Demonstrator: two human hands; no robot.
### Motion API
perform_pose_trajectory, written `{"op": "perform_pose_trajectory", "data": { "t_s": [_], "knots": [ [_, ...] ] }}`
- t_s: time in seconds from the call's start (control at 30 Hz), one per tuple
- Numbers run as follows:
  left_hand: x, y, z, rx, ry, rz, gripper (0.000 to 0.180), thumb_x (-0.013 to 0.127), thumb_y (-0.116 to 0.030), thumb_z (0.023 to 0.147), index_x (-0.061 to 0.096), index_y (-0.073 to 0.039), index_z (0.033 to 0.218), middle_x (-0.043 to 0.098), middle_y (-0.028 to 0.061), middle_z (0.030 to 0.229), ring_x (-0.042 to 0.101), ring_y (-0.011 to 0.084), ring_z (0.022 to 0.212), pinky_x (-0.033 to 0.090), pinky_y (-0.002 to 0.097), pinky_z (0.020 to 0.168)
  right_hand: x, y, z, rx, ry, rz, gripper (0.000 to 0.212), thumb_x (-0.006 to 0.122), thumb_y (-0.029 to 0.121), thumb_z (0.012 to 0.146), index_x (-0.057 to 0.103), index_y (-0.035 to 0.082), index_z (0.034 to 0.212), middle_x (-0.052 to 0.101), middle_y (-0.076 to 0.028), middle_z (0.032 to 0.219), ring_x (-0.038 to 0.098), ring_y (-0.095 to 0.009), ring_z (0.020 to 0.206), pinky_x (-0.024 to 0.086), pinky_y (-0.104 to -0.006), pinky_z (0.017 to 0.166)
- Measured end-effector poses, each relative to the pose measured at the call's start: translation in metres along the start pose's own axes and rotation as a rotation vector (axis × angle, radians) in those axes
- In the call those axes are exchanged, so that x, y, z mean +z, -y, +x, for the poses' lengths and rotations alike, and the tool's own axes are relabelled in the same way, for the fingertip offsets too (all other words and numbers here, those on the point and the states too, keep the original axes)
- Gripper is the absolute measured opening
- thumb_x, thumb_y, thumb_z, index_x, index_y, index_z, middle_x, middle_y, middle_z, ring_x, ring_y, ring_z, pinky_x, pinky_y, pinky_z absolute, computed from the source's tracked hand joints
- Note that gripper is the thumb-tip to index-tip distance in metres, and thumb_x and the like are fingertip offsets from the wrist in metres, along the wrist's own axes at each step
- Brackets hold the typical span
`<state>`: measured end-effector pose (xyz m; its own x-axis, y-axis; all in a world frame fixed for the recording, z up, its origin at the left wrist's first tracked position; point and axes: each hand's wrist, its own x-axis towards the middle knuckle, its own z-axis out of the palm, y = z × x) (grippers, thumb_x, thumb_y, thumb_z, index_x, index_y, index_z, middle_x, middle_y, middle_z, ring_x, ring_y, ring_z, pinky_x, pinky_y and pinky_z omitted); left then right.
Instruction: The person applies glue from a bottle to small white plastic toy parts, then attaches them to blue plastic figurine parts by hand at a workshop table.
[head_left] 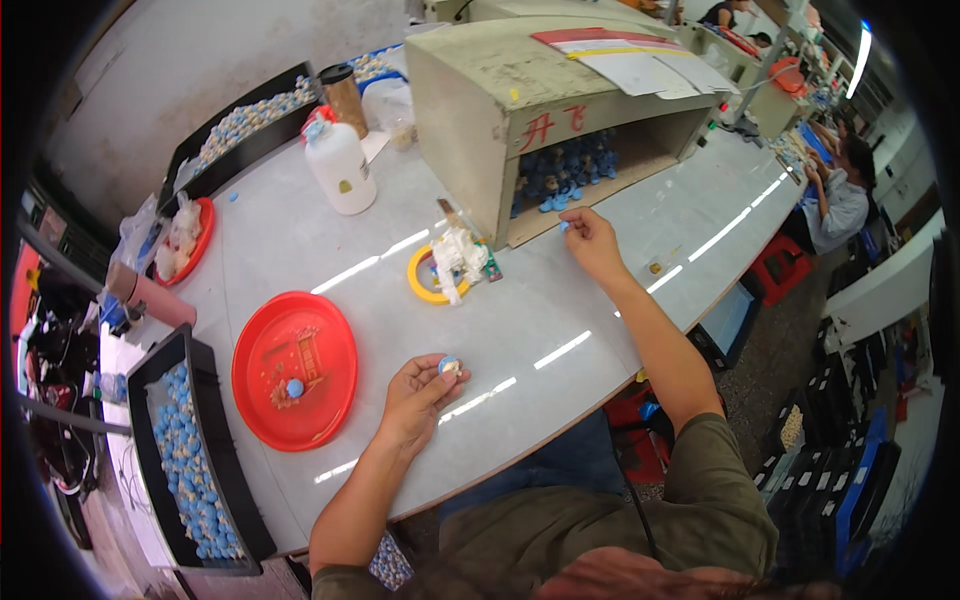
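Above the table's near part, my left hand pinches a small blue-and-cream figure piece between thumb and fingers. My right hand is raised in front of the opening of a beige metal box, its fingers closed on a small blue piece that they mostly cover. Several dark blue and light blue figures stand crowded inside that box. To the left of my left hand lies a round red tray with one blue piece in it.
Between my hands and the box lie a yellow tape roll and crumpled white tissue. A white bottle stands farther back. Black bins of small pieces flank the left side and the back. Another person sits at the far right.
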<state>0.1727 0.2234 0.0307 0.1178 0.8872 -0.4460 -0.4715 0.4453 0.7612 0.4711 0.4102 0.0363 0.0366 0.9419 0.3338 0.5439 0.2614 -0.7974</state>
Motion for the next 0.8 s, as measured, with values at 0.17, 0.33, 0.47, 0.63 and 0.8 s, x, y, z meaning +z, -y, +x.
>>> {"op": "perform_pose_trajectory", "data": {
  "t_s": [0.17, 0.33, 0.47, 0.63, 0.8],
  "knots": [
    [-0.007, 0.006, 0.005, 0.037, 0.042, -0.045, 0.03, 0.066, -0.007, 0.089, 0.051, -0.002, 0.114, 0.065, 0.0119, 0.109, 0.065, 0.0207, 0.102, 0.054, 0.027, 0.085, 0.015, 0.066, -0.064, 0.273, 0.628, 0.622, 0.016, 0.051, 0.002, 0.092, 0.063, 0.001, 0.102, 0.055, -0.002, 0.089, 0.055, -0.01, 0.075, 0.045, -0.0226, 0.064],
    [-0.009, 0.007, 0.005, 0.067, 0.071, -0.077, 0.033, 0.069, -0.008, 0.088, 0.051, -0.003, 0.114, 0.065, 0.0122, 0.109, 0.065, 0.021, 0.102, 0.055, 0.0276, 0.084, 0.03, 0.104, -0.097, -0.079, 0.97, 0.507, 0.015, 0.053, 0.0, 0.09, 0.063, 0.003, 0.102, 0.048, -0.006, 0.104, 0.051, -0.013, 0.093, 0.044, -0.0251, 0.079],
    [-0.01, 0.009, 0.006, 0.073, 0.093, -0.07, 0.032, 0.069, -0.008, 0.087, 0.051, -0.003, 0.114, 0.065, 0.012, 0.106, 0.065, 0.0195, 0.1, 0.054, 0.0286, 0.085, 0.047, 0.112, -0.108, -0.124, 0.937, 0.442, 0.013, 0.054, -0.002, 0.089, 0.061, 0.002, 0.099, 0.047, -0.007, 0.104, 0.051, -0.014, 0.097, 0.044, -0.0275, 0.084],
    [-0.013, 0.01, 0.007, 0.085, 0.088, -0.088, 0.03, 0.07, -0.007, 0.087, 0.053, -0.003, 0.112, 0.065, 0.0109, 0.105, 0.065, 0.0179, 0.097, 0.054, 0.0293, 0.086, 0.064, 0.111, -0.119, 0.032, 0.814, 0.625, 0.012, 0.055, -0.003, 0.089, 0.06, 0.0, 0.099, 0.048, -0.008, 0.105, 0.056, -0.013, 0.09, 0.048, -0.0264, 0.081],
    [-0.011, 0.008, 0.006, 0.05, 0.073, -0.07, 0.03, 0.071, -0.009, 0.086, 0.053, -0.003, 0.11, 0.064, 0.0113, 0.107, 0.064, 0.019, 0.099, 0.054, 0.03, 0.086, 0.069, 0.105, -0.125, -0.037, 0.757, 0.574, 0.021, 0.054, -0.006, 0.089, 0.057, -0.003, 0.11, 0.05, -0.008, 0.108, 0.058, -0.012, 0.096, 0.052, -0.0243, 0.074]
  ]
}}
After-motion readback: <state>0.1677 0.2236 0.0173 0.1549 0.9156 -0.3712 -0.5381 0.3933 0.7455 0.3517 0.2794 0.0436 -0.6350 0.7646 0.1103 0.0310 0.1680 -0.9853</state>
